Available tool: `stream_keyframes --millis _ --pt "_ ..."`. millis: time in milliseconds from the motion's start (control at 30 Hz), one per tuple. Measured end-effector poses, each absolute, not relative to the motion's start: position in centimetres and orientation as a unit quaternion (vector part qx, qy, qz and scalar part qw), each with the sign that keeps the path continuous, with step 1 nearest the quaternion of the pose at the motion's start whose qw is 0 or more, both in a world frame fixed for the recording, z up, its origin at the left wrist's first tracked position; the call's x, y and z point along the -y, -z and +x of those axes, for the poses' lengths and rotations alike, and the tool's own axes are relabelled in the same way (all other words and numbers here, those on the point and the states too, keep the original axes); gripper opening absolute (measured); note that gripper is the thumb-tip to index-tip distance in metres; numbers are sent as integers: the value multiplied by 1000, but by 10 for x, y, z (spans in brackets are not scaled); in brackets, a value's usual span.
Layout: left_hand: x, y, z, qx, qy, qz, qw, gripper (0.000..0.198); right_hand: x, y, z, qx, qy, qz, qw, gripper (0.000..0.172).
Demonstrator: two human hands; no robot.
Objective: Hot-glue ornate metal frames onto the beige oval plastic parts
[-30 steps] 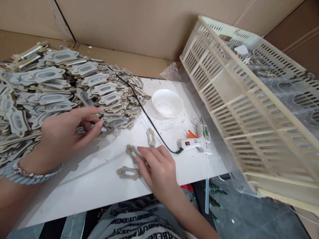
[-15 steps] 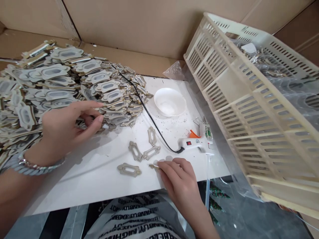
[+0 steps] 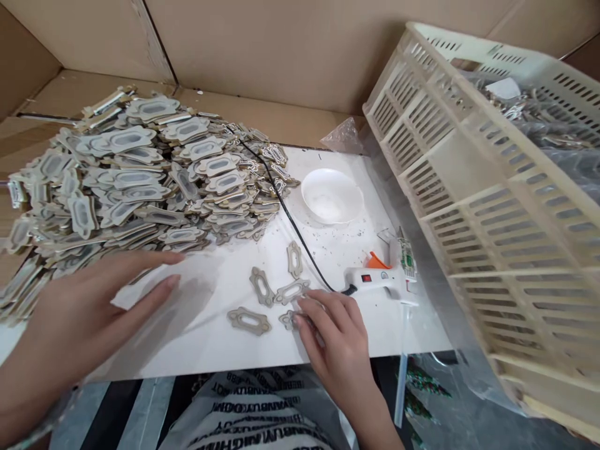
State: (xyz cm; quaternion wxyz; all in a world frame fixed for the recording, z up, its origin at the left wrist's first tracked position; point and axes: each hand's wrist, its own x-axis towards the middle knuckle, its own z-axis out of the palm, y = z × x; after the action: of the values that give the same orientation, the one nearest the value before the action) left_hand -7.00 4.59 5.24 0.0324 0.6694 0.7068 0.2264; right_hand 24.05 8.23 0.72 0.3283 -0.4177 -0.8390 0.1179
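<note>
A big heap of flat grey frame-shaped pieces covers the left and back of the white table. Below its front edge hovers my left hand, thumb and forefinger apart, holding nothing. My right hand rests near the front edge, fingertips on a small grey piece that they partly cover. Several like pieces lie flat beside it: one at the left, one tilted, one touching my fingertips and one upright behind.
A white bowl stands behind the loose pieces. The white glue gun lies to the right, its black cable running back to the heap. A cream plastic crate holding bagged parts fills the right side. Cardboard walls rise behind.
My left hand has moved away from the heap, down and to the left, and its fingers have spread. The piece at my right fingertips now lies flat on the table. The view has shifted slightly.
</note>
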Motion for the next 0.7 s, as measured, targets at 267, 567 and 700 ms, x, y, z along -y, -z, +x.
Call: stream_keyframes --millis 267,567,700 --pt "-6 -26 -61 -729 -221 648 9 24 -95 -9 208 880 -81 -381 271 35" --pt "-16 -7 -52 -678 -175 713 -49 36 -96 -3 196 911 -68 -355 197 38" --pt "-26 -10 -45 -685 -180 704 -51 34 -95 -8 195 912 -90 -344 203 35"
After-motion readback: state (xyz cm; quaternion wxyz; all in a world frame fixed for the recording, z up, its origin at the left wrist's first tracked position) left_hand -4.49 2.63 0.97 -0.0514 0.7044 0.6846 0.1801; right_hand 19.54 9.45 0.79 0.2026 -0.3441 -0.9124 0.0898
